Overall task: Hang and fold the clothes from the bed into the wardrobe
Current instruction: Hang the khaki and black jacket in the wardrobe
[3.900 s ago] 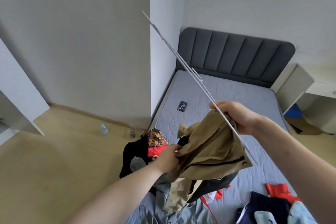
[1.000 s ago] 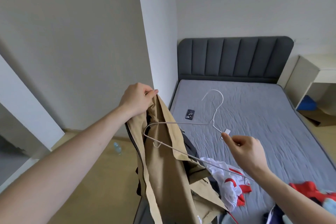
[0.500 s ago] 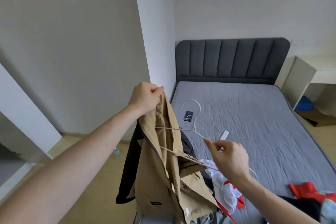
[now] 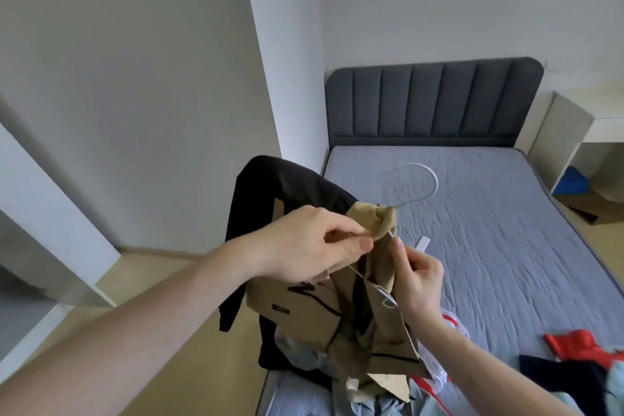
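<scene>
The jacket is tan with black sleeves and thin black trim lines. The hanger is white wire. The mattress is plain grey-blue, its headboard dark grey with vertical channels. At the mattress's near right corner lie red and navy clothes.

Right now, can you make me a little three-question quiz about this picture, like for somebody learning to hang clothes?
1. True or false: the hanger's hook sticks out above the tan jacket.
2. Which of the hands pinches the jacket's collar? A) left hand B) right hand
3. Fill in: the red garment lies on the ____.

Key: 1 true; 2 A; 3 bed.
</scene>
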A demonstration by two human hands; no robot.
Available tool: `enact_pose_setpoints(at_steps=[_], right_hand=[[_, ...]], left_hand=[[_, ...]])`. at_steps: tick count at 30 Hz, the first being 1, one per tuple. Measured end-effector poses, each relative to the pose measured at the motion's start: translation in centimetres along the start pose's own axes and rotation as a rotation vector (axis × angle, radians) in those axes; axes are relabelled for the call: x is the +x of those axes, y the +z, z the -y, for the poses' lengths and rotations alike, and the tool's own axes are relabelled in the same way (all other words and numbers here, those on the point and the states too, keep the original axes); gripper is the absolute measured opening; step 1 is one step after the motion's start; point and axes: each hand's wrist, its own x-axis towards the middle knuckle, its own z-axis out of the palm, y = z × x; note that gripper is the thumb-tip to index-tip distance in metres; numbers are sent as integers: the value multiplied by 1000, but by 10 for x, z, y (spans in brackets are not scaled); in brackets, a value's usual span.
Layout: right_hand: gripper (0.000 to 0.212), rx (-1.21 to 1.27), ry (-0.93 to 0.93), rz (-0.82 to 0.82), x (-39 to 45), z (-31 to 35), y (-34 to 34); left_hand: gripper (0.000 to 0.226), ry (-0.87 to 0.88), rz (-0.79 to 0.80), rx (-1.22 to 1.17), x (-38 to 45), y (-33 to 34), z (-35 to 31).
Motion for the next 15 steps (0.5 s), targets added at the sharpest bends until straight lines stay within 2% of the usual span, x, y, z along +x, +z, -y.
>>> enact_pose_setpoints(at_steps=[2, 4, 5, 7, 9, 11, 12, 14, 15], right_hand=[[68, 17, -28, -16, 2, 11, -1], [59, 39, -53, -2, 4, 23, -1], [59, 40, -61, 12, 6, 28, -1], [63, 36, -71, 24, 11, 32, -2], [64, 5, -62, 23, 16, 36, -7], [60, -51, -48, 34, 21, 37, -15], [54, -79, -59, 36, 22, 36, -19], [20, -125, -105, -15, 23, 31, -28], [10, -156, -104, -56, 20, 27, -32]], left_hand=[[39, 62, -202, 50, 8, -15, 10], [32, 145, -442, 267, 23, -29, 27], [35, 160, -472, 411, 32, -36, 36], [30, 120, -393, 578, 47, -46, 51], [37, 75, -311, 591, 56, -47, 58], [46, 87, -321, 571, 61, -44, 63], [45, 110, -349, 563, 63, -42, 65], [43, 148, -437, 538, 67, -38, 74], [43, 142, -480, 513, 68, -38, 77]])
